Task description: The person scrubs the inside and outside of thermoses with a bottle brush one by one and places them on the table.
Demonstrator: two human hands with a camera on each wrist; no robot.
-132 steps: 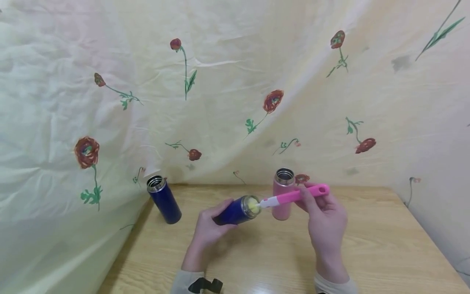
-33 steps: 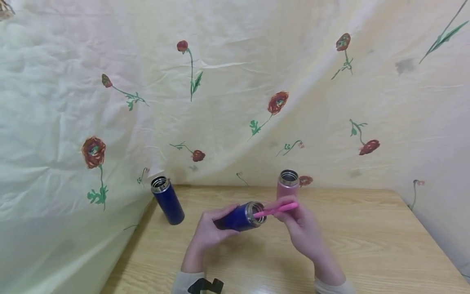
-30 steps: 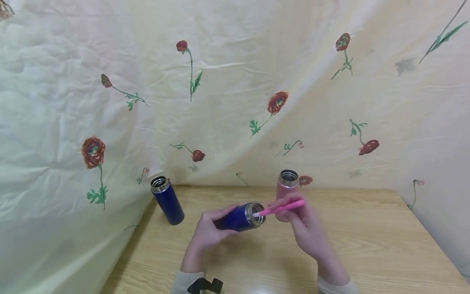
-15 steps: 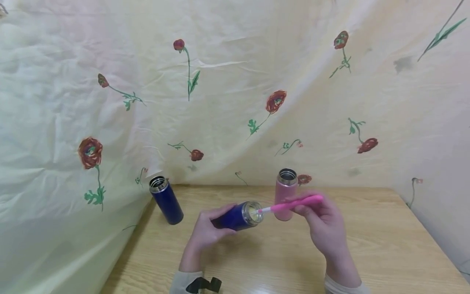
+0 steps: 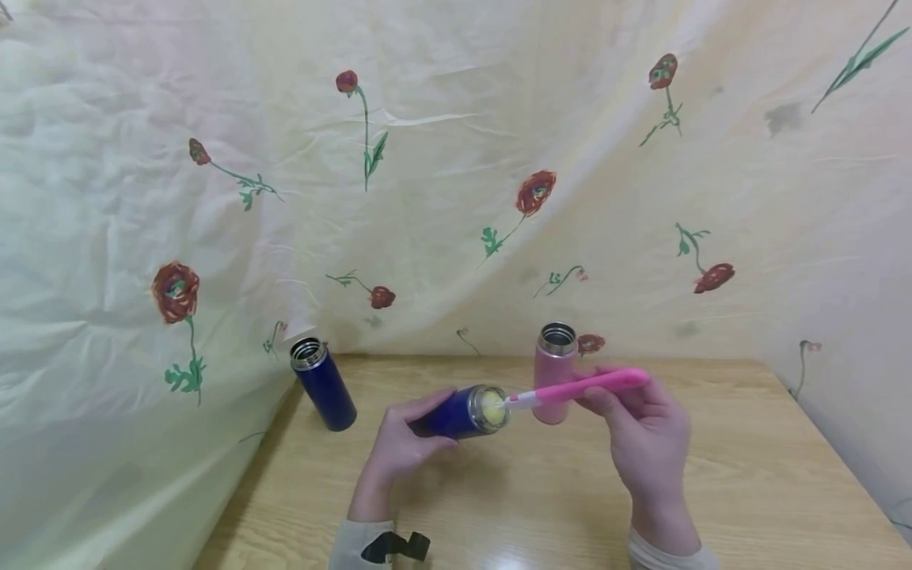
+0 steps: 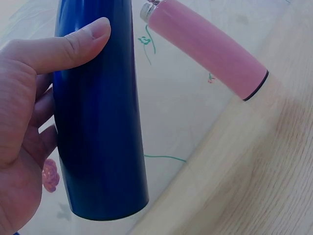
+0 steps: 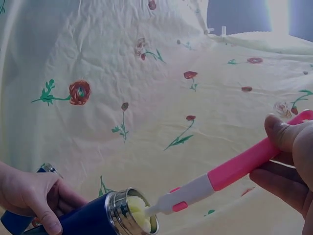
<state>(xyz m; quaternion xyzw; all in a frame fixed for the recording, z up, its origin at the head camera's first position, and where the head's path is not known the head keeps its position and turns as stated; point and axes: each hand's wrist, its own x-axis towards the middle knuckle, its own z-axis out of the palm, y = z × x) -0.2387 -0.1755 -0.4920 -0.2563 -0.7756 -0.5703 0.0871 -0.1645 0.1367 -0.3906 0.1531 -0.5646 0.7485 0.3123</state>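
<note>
Gripping one brush [image 5: 591, 386] and one of three bottles [image 5: 450, 417]: two hands [image 5: 648, 447].

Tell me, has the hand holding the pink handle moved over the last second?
Yes, to the right: a second ago the right hand overlapped the standing pink bottle in the head view; now it lies to the bottle's right.

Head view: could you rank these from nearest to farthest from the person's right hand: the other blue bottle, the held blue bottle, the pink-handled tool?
1. Pink-handled tool: gripped in the right hand itself.
2. Held blue bottle: toward the middle, in the left hand.
3. Other blue bottle: off at the table's left.
</note>
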